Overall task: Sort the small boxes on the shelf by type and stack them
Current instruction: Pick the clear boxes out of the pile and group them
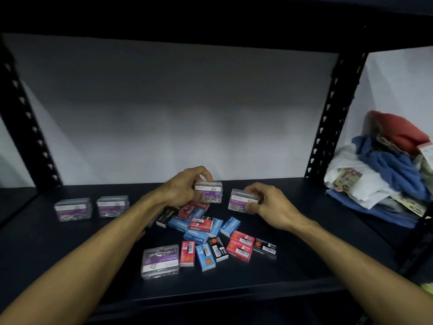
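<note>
My left hand (185, 186) grips a clear paper clip box with a purple label (210, 192), held above the pile. My right hand (267, 202) grips a second clear paper clip box (240, 200) just to its right. Two more paper clip boxes (73, 209) (113, 205) stand side by side on the dark shelf (70, 254) at the left. Another paper clip box (160, 261) lies flat near the front. Several small red, blue and black staple boxes (210, 238) lie jumbled in the middle, under and in front of my hands.
Black perforated uprights (332, 118) frame the shelf bay. A heap of folded cloth and bags (389, 170) fills the neighbouring bay on the right. A white wall backs the shelf.
</note>
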The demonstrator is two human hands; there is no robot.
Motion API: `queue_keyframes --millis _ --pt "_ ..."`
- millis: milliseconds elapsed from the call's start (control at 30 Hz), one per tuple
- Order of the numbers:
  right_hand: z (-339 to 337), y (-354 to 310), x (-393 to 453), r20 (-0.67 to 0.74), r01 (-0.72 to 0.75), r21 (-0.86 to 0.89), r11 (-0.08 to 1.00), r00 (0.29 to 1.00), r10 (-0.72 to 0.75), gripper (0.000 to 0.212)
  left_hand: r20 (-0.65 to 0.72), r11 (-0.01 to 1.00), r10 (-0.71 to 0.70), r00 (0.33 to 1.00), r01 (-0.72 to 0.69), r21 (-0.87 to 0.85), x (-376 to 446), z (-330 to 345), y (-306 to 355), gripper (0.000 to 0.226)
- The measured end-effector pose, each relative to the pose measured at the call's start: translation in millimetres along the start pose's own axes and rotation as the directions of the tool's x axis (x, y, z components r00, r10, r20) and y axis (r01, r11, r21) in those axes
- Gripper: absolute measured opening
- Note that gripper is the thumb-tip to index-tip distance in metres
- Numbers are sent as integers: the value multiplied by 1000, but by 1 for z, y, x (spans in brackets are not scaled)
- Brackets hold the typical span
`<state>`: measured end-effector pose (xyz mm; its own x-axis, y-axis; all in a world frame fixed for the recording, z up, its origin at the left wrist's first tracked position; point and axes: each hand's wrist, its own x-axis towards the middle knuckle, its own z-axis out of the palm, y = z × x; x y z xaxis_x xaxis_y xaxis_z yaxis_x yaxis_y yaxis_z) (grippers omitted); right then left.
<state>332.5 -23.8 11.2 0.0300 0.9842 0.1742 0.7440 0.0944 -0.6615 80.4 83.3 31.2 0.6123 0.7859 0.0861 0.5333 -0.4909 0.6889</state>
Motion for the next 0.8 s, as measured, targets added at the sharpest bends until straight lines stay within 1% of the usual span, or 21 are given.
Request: queue_keyframes --millis 133,233,600,667,800 --pt "19 -27 14 23 49 4 999 999 -49 32 -34 1000 -2 999 1 -13 -26 -29 -18 38" --pt "36 -51 23 51 84 20 996 995 -85 30 -88 1000 -12 996 9 -27 -49 -49 -36 41" --pt "105 -138 45 169 205 61 977 962 -212 31 -229 992 -128 965 128 -13 -143 -115 -90 41" --pt "118 -151 46 197 217 74 973 954 -228 31 -245 988 -152 958 147 -37 -158 -123 -100 42" --pt "142 -172 46 240 245 55 968 938 -251 33 -255 984 -175 951 179 -9 -186 -138 -119 41"
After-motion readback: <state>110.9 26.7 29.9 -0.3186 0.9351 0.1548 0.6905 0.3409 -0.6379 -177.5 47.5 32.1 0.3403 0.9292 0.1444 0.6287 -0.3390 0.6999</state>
